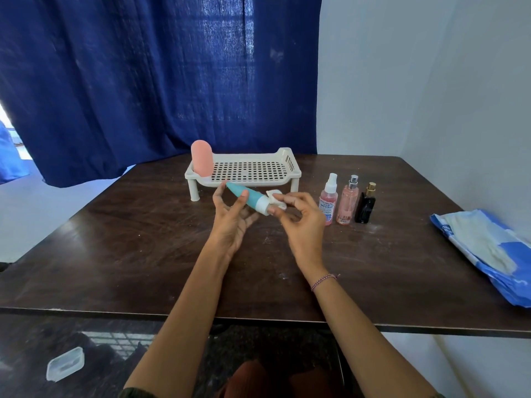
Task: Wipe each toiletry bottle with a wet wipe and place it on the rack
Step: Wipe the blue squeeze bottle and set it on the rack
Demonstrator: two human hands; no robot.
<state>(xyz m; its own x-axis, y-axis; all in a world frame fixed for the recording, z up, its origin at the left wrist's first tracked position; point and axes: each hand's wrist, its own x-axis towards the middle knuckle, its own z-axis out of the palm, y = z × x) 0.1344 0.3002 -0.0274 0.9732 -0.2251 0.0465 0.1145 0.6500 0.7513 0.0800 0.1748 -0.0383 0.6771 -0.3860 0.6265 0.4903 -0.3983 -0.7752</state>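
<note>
So the teal bottle [249, 199] is up off the table [138, 242] right now, held in the air just in front of the rack [253, 170], tilted with its white cap end pointing down to the right. The left hand [230, 222] has it from underneath, palm up. The thumb is on the far side, one fingertip is curled over the teal body, and the other fingers are loosely spread below. The right hand [300, 222] is pinching a small crumpled white wipe [275, 199] between thumb and fingertips, pressed right against the cap end. There's a thin bracelet [324, 280] on that wrist.

The rack is a cream plastic one with a grid floor and short legs, sitting toward the far middle of the table. A pink bottle [202, 159] is standing upright at its left end, and the rest of the grid is bare.

Right of the hands, three more bottles stand in a tight row on the table:
- a spray bottle [329, 201] with pink liquid and a white top
- a taller pink one [347, 203] with a silver top
- a black one [365, 206] with a gold cap

Further right, near the table edge, the blue wipe pack [485, 251] is lying flat. A blue curtain [143, 81] hangs behind it all, and a clear plastic box [65, 363] sits on the floor at near left.
</note>
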